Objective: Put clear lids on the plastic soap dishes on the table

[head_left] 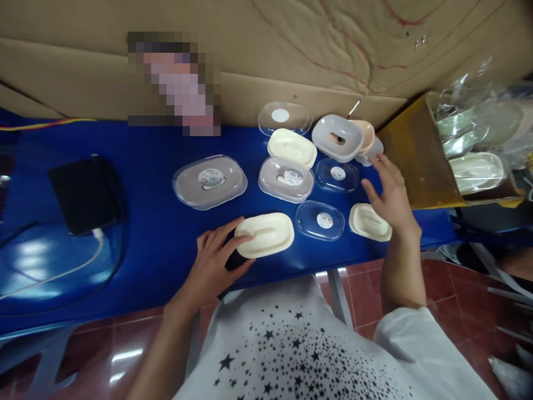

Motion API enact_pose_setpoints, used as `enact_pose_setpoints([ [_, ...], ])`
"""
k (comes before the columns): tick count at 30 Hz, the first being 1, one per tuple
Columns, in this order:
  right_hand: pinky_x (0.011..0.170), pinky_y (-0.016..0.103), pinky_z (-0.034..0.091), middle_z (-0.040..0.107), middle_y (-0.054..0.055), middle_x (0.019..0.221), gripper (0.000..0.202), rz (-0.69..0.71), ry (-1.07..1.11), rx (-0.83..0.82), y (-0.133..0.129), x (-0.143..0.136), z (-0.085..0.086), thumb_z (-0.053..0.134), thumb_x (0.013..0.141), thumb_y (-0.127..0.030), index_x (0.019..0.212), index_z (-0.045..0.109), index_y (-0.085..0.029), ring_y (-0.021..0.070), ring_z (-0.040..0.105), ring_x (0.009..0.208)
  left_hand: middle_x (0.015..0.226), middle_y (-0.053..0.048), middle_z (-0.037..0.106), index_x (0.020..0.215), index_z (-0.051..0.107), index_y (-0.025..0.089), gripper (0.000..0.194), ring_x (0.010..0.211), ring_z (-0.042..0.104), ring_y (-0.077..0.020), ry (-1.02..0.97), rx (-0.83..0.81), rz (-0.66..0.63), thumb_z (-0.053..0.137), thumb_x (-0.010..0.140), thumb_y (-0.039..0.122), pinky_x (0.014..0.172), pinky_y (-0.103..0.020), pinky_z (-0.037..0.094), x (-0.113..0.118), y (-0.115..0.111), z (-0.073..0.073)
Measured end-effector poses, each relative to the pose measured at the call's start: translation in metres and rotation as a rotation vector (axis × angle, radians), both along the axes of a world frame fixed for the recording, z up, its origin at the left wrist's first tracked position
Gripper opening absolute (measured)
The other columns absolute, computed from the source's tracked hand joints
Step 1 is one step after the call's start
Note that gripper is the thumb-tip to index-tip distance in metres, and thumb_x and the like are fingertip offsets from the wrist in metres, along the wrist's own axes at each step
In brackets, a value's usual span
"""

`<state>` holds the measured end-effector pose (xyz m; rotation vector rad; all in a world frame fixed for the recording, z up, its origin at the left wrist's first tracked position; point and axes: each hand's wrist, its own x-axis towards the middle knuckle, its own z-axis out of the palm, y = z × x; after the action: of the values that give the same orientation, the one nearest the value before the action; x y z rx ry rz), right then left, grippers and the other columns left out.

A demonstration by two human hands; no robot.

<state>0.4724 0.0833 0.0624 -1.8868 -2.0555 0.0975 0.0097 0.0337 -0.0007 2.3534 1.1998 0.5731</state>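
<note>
At the table's front edge, my left hand point(220, 253) grips the left end of a cream soap dish point(272, 233), its thumb over the rim. My right hand point(389, 191) is open, fingers spread, near a stack of dishes: a grey dish with a slot point(325, 136), a peach dish point(367, 136) and a paler grey one point(376, 149). Below that hand lies a small cream dish point(364, 225). Two clear lids with round labels, a nearer lid point(303, 228) and a farther lid point(325, 180), lie between my hands. Another cream dish point(283, 145) rests farther back.
Two lidded dishes, a left one point(189, 186) and a middle one point(270, 180), sit on the blue table point(150, 261). A clear lid point(297, 119) lies at the back. On the right stands a cardboard box point(412, 150) with wrapped dishes. A black device point(83, 194) with a cable is left.
</note>
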Motion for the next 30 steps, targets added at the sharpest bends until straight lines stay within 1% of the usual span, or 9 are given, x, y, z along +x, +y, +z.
enact_pose_setpoints([
  [6,0.129,0.071,0.028,0.028,0.017,0.181,0.089,0.071,-0.207,-0.023,0.077,0.000,0.002,0.067,0.097,-0.065,0.170,0.035,-0.025,0.0437,0.026,0.167,0.162,-0.015,0.056,0.133,0.064,0.030,0.032,0.142,0.060,-0.0350,-0.038,-0.010,0.009,0.072,0.102,0.028,0.111,-0.054,0.044,0.000,0.001,-0.003],
  [11,0.124,0.070,0.037,0.040,0.021,0.174,0.076,0.116,-0.246,-0.054,0.095,-0.017,0.008,0.069,0.099,-0.060,0.162,0.050,-0.023,0.0471,0.043,0.157,0.161,-0.016,0.056,0.139,0.060,0.029,0.040,0.140,0.061,-0.0350,-0.047,-0.058,0.021,0.073,0.102,0.031,0.112,-0.054,0.042,0.002,0.004,0.000],
  [14,0.128,0.058,0.039,0.041,0.021,0.173,0.065,0.118,-0.164,0.074,0.064,-0.026,0.023,0.068,0.102,-0.056,0.156,0.060,-0.022,0.0424,0.046,0.156,0.162,-0.016,0.056,0.147,0.053,0.028,0.054,0.143,0.058,-0.0346,-0.077,-0.143,0.028,0.076,0.098,0.028,0.116,-0.056,0.040,0.002,0.002,0.004],
  [16,0.132,0.055,0.037,0.035,0.012,0.178,0.066,0.164,-0.011,0.157,0.027,-0.037,0.030,0.072,0.102,-0.046,0.163,0.052,-0.033,0.0389,0.041,0.161,0.163,-0.014,0.056,0.153,0.046,0.028,0.066,0.147,0.056,-0.0342,-0.099,-0.220,0.019,0.078,0.095,0.024,0.121,-0.057,0.037,0.001,0.000,0.007],
  [18,0.129,0.062,0.042,0.033,0.002,0.180,0.075,0.354,0.119,0.125,-0.014,-0.058,0.029,0.076,0.098,-0.041,0.166,0.045,-0.046,0.0418,0.042,0.160,0.163,-0.012,0.056,0.159,0.041,0.029,0.077,0.149,0.053,-0.0341,-0.108,-0.290,0.008,0.080,0.093,0.022,0.125,-0.058,0.035,-0.001,0.001,0.009],
  [21,0.121,0.063,0.054,0.018,-0.003,0.184,0.085,0.623,0.115,-0.075,-0.062,-0.100,0.011,0.076,0.097,-0.036,0.170,0.034,-0.051,0.0431,0.045,0.157,0.165,-0.011,0.054,0.169,0.029,0.033,0.092,0.152,0.050,-0.0352,-0.112,-0.340,-0.013,0.082,0.093,0.026,0.126,-0.059,0.035,-0.004,0.002,0.011],
  [23,0.120,0.062,0.055,0.018,0.001,0.184,0.087,0.729,0.086,-0.107,-0.075,-0.128,-0.007,0.074,0.100,-0.032,0.173,0.029,-0.045,0.0411,0.046,0.157,0.167,-0.011,0.051,0.173,0.020,0.034,0.101,0.153,0.048,-0.0357,-0.128,-0.343,-0.034,0.083,0.094,0.029,0.125,-0.060,0.037,-0.007,0.002,0.012],
  [26,0.124,0.064,0.051,0.025,0.009,0.182,0.083,0.746,0.052,-0.116,-0.075,-0.152,-0.026,0.071,0.102,-0.025,0.174,0.031,-0.038,0.0412,0.044,0.158,0.170,-0.012,0.048,0.174,0.016,0.035,0.101,0.155,0.046,-0.0350,-0.158,-0.324,-0.063,0.080,0.097,0.028,0.126,-0.058,0.039,-0.010,0.000,0.012],
  [30,0.124,0.068,0.049,0.028,0.013,0.181,0.083,0.758,-0.002,-0.160,-0.070,-0.160,-0.034,0.070,0.103,-0.026,0.174,0.030,-0.036,0.0437,0.045,0.158,0.172,-0.011,0.045,0.174,0.018,0.037,0.098,0.158,0.044,-0.0353,-0.160,-0.302,-0.069,0.079,0.099,0.029,0.129,-0.060,0.037,-0.012,-0.007,0.008],
])
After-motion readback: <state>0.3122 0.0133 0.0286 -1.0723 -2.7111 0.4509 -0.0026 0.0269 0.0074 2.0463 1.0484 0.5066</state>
